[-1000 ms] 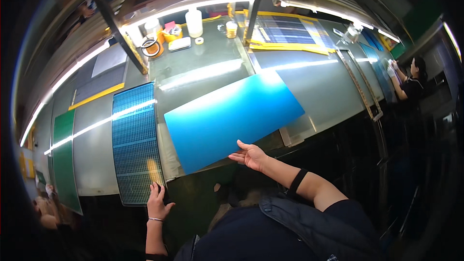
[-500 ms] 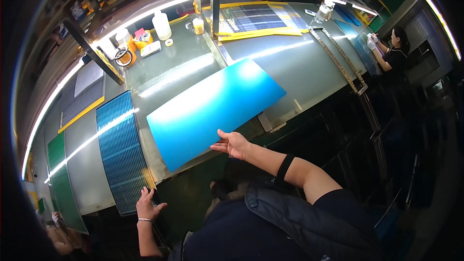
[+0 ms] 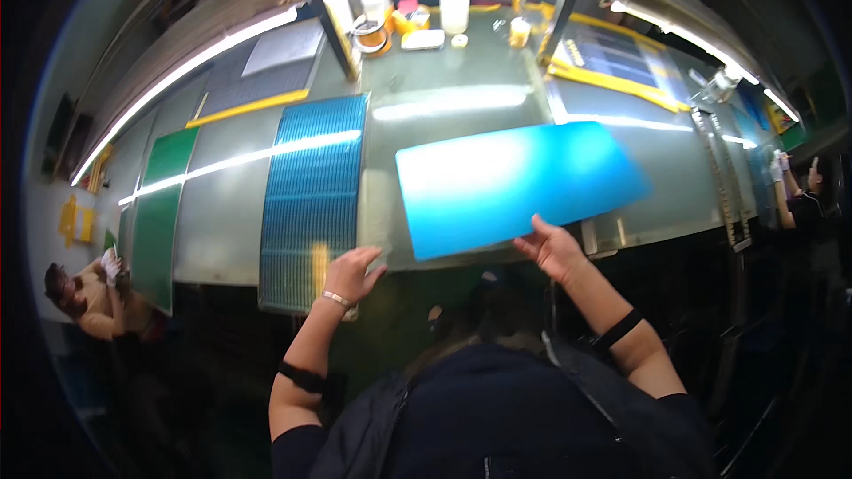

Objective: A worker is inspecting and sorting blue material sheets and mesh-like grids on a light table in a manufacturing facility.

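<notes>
Gripping the near edge of a smooth blue sheet, my right fingers show in the head view a little past 3 o'clock from the middle. The thumb lies over the top face and the fingertips meet the rim, partly out of my sight. The sheet spreads over the surface towards 2 to 3 o'clock, its far right corner blurred; how much of it rests there, I cannot tell.

My left fingers, at 8 o'clock, are stretched out side by side, with the thumb well parted from them. They are beside the near right part of a blue patterned panel at 9 o'clock; whether they touch its edge, I cannot tell. Farther out at 9 o'clock lies a green panel.

A white bottle stands at 12 o'clock and a small tub at 1; any print on either is too small for me to read. Out at 3 o'clock is a co-worker in white gloves.
</notes>
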Available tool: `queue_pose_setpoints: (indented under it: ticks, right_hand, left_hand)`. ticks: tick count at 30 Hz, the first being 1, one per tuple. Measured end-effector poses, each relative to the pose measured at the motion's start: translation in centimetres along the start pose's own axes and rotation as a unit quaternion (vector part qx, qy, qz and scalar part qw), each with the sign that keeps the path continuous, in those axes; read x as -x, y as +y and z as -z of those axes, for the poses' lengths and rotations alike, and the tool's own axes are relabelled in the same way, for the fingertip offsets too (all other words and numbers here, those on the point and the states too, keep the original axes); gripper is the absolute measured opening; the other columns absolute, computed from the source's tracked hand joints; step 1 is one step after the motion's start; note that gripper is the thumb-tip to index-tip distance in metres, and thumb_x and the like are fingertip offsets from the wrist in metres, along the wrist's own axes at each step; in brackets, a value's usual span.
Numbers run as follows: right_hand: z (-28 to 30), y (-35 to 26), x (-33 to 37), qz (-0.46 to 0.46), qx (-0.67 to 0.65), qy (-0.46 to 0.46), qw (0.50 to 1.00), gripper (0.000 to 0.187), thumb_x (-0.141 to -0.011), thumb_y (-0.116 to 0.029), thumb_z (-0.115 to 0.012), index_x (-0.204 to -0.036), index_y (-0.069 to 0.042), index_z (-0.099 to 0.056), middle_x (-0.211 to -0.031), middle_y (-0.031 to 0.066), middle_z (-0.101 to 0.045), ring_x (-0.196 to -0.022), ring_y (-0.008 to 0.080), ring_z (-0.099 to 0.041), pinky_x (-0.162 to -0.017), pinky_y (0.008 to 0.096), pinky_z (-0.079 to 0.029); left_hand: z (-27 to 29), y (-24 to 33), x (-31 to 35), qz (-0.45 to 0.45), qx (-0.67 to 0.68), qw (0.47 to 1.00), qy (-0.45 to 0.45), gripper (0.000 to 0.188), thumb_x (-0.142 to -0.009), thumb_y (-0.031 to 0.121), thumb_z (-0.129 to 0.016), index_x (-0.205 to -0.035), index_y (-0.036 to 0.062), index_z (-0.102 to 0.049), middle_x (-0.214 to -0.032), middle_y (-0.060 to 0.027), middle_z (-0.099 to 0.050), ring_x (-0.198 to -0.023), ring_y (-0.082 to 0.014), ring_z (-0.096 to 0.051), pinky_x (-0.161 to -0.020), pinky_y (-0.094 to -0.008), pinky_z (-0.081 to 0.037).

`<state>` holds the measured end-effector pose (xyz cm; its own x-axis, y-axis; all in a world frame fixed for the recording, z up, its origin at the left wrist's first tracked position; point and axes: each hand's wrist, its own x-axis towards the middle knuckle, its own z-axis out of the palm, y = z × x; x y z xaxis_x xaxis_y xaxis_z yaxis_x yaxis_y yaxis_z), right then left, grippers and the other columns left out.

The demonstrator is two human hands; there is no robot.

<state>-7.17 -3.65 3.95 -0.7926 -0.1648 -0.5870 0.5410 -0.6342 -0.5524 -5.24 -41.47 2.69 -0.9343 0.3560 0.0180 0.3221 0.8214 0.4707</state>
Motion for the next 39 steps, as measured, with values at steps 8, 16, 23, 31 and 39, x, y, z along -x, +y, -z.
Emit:
queue_pose_setpoints:
  ticks: [8,16,23,31,39]
  right_hand:
    - [4.4,-3.4,2.1,0.186,0.088,0.169,0.964,0.017,-0.080,0.003,-0.062,-0.091,-0.005,-0.051,-0.089,0.0071,-0.056,-0.079,0.0195,-0.057,-0.064,0.0334,-0.048]
    - [7.2,-15.2,17.7,0.416,0.426,0.121,0.794,0.012,-0.081,-0.006,-0.065,-0.088,0.000,-0.059,-0.070,-0.0001,-0.052,-0.066,0.0088,-0.050,-0.059,0.0250,-0.043]
    - [-0.4,-20.6,14.7,0.300,0.746,0.015,0.594,0.023,-0.081,-0.015,-0.067,-0.095,0.002,-0.060,-0.076,0.0035,-0.060,-0.075,0.0097,-0.053,-0.069,0.0272,-0.044]
    - [-5.4,-22.4,0.8,0.117,0.786,-0.137,0.592,0.041,-0.074,-0.018,-0.072,-0.110,-0.002,-0.059,-0.097,0.0109,-0.065,-0.092,0.0224,-0.060,-0.084,0.0319,-0.045]
    - [-0.7,-12.7,-9.7,0.173,0.850,-0.149,0.475,0.074,-0.074,-0.039,-0.070,-0.135,-0.012,-0.037,-0.126,0.0212,-0.048,-0.117,0.0361,-0.046,-0.097,0.0406,-0.040]
  left_hand:
    - [-1.0,-2.9,2.5,-0.026,0.005,1.000,0.004,0.028,-0.076,0.025,-0.069,-0.098,0.0085,-0.064,-0.095,-0.0122,-0.066,-0.085,-0.0300,-0.063,-0.073,-0.0370,-0.051]
    - [3.7,4.4,-3.8,-0.072,0.083,0.988,0.109,0.048,-0.072,0.027,-0.075,-0.112,0.0067,-0.059,-0.102,-0.0172,-0.063,-0.092,-0.0323,-0.062,-0.078,-0.0365,-0.050]
    - [7.9,7.4,-7.4,-0.135,0.152,0.947,0.250,0.105,-0.057,0.031,-0.086,-0.136,-0.0026,-0.024,-0.136,-0.0258,-0.035,-0.123,-0.0326,-0.041,-0.100,-0.0382,-0.036]
    - [1.2,3.5,-2.8,0.145,0.587,0.795,-0.043,0.022,-0.079,0.009,-0.071,-0.091,-0.0077,-0.064,-0.083,-0.0103,-0.067,-0.074,-0.0151,-0.064,-0.067,-0.0307,-0.056]
    - [-3.3,-0.1,-3.2,0.319,0.594,0.738,0.004,0.017,-0.081,0.009,-0.067,-0.093,-0.0020,-0.063,-0.084,-0.0074,-0.064,-0.071,-0.0175,-0.063,-0.060,-0.0353,-0.057]
